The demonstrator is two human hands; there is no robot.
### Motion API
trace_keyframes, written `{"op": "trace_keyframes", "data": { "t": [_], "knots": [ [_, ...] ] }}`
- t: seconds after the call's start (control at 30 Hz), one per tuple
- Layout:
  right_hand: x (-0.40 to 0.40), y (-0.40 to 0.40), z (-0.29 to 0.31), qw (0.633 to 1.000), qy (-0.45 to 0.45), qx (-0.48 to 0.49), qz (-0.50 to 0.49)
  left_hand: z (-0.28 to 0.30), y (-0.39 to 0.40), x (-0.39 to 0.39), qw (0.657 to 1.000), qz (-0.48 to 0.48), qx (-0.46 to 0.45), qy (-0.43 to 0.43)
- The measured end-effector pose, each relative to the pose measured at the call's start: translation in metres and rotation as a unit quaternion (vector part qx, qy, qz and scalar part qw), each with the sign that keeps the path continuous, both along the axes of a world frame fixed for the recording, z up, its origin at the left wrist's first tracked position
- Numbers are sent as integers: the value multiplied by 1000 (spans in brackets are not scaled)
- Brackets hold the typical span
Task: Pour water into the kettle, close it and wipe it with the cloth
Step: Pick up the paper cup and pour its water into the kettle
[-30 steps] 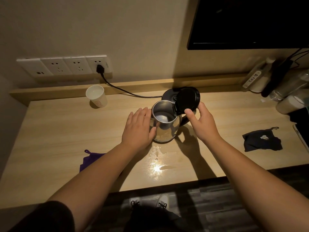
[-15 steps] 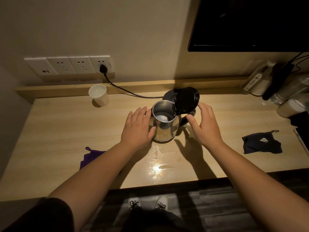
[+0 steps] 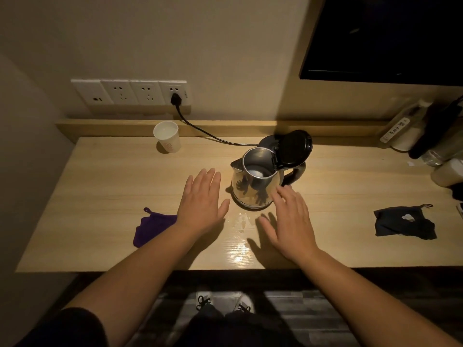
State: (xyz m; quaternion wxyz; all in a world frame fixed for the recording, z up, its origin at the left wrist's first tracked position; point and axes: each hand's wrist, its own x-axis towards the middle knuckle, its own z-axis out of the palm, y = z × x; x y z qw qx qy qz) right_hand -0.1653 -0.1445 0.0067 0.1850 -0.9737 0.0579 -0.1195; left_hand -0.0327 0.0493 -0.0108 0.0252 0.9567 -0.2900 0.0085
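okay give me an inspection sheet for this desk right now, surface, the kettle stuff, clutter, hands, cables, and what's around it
Surface: wooden desk, with a small wet patch in front of the kettle.
Job's things: steel kettle stands off its base, lid hinged open. Paper cup upright at the back left. Purple cloth lies partly under the left forearm.
Clutter: dark cloth lies at the right; bottles and containers stand at the far right.
Hands: left hand and right hand are both flat and open, holding nothing, on either side of the kettle.
Cables: black cord runs from the wall socket strip to the base.
Surroundings: beige wall, dark screen at the upper right.
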Motion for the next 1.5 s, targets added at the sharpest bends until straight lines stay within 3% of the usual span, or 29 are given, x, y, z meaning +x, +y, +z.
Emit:
{"op": "trace_keyframes", "data": {
  "t": [0.4,1.13,1.33,1.5],
  "knots": [
    [57,66,-7,989,34,-45,140,2,76,-2,998,63,-3,-1],
    [176,160,-61,985,155,-70,34,-60,158,139,997,41,-57,-2],
    [187,161,-89,978,198,-67,22,-87,148,166,987,72,-140,43],
    [189,159,-111,972,224,-62,21,-99,131,192,951,124,-249,136]
  ]
}}
